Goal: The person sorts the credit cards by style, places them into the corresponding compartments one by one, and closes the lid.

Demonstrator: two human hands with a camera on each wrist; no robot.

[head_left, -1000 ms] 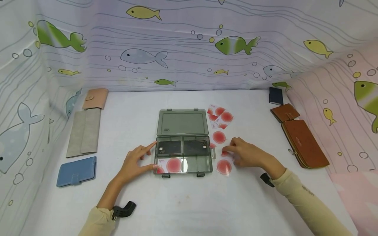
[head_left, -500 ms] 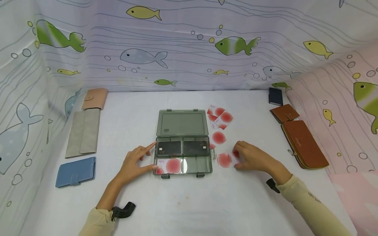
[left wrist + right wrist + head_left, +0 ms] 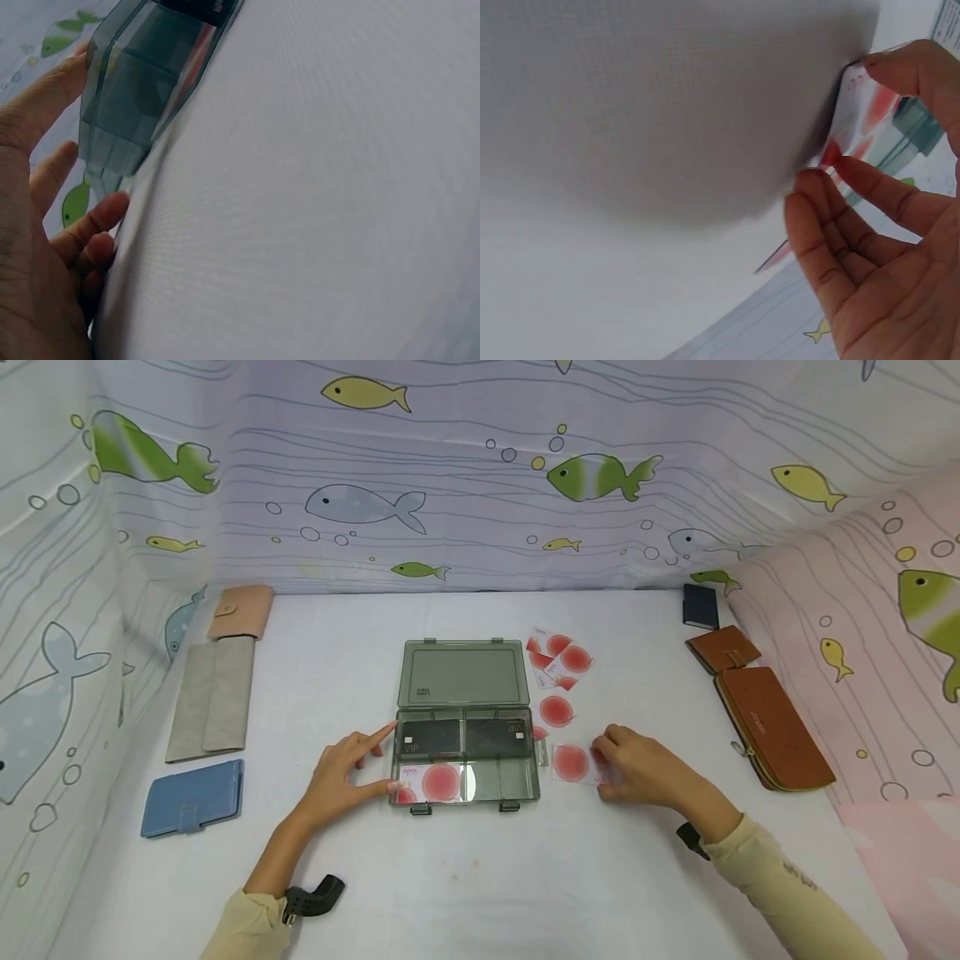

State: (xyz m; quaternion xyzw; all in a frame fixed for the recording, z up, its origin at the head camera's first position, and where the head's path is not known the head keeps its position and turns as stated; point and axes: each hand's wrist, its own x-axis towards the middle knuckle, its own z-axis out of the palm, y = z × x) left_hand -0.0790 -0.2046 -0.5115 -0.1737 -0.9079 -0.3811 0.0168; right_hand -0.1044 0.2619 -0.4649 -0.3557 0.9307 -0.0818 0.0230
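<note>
A translucent grey-green box [image 3: 483,777] lies with its lid folded back. Two black VIP cards [image 3: 431,736] fill its far compartments, and a red-and-white card [image 3: 431,782] sits in the near left one. My left hand [image 3: 342,779] touches the box's left side with extended thumb and index finger; the other fingers are bent in the left wrist view. Right of the box, my right hand [image 3: 636,767] pinches a red-and-white card [image 3: 572,763] at its right edge. In the right wrist view, thumb and index finger are at that card's [image 3: 847,112] two corners.
More red-and-white cards [image 3: 567,662] lie overlapping beyond, with another single card [image 3: 556,711] nearer. On the left are pink, grey and blue wallets [image 3: 192,797]. Brown wallets [image 3: 776,727] and a small dark blue case [image 3: 701,606] lie right. A fish-print curtain surrounds the table.
My right hand has moved right, to the card's right edge. Two cards showed apart near it a second ago; one shows there now, slightly farther from me. My left hand stays put.
</note>
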